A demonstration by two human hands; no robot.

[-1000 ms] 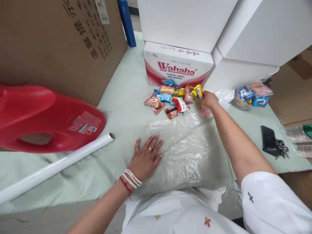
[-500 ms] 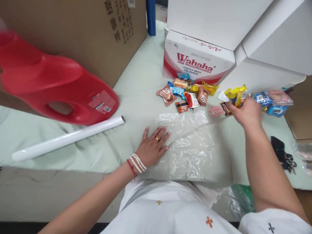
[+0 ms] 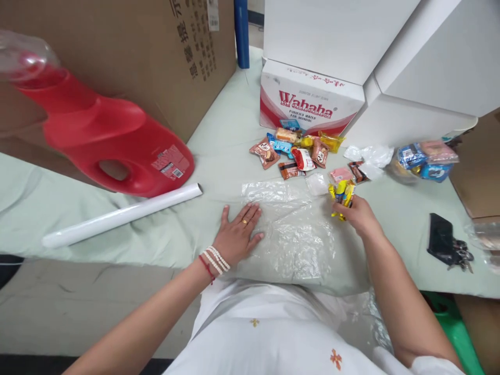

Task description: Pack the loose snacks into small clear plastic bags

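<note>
My left hand (image 3: 237,234) lies flat with its fingers spread, at the left edge of a clear plastic bag (image 3: 300,234) laid out on the cloth. In my right hand (image 3: 357,212) are several yellow-wrapped candies (image 3: 342,198), gripped just above the bag's right side. Beyond them rest a pink packet (image 3: 340,175) and a brown-wrapped snack (image 3: 358,171). A pile of wrapped snacks (image 3: 299,151) sits past the bag's far end, among them brown, blue, red-and-white and yellow packets. A small white piece of plastic (image 3: 317,184) lies at the bag's top right.
A red jug (image 3: 128,140) and a white tube (image 3: 125,214) stand and lie at left by a cardboard box (image 3: 156,62). At the back is a Wahaha carton (image 3: 308,99). To the right are a bag of snacks (image 3: 425,159) and keys with a black holder (image 3: 449,245).
My right hand has drawn back leftward and nearer to me with the yellow candies, from beside the snacks to over the bag's edge. My left hand stays flat on the bag.
</note>
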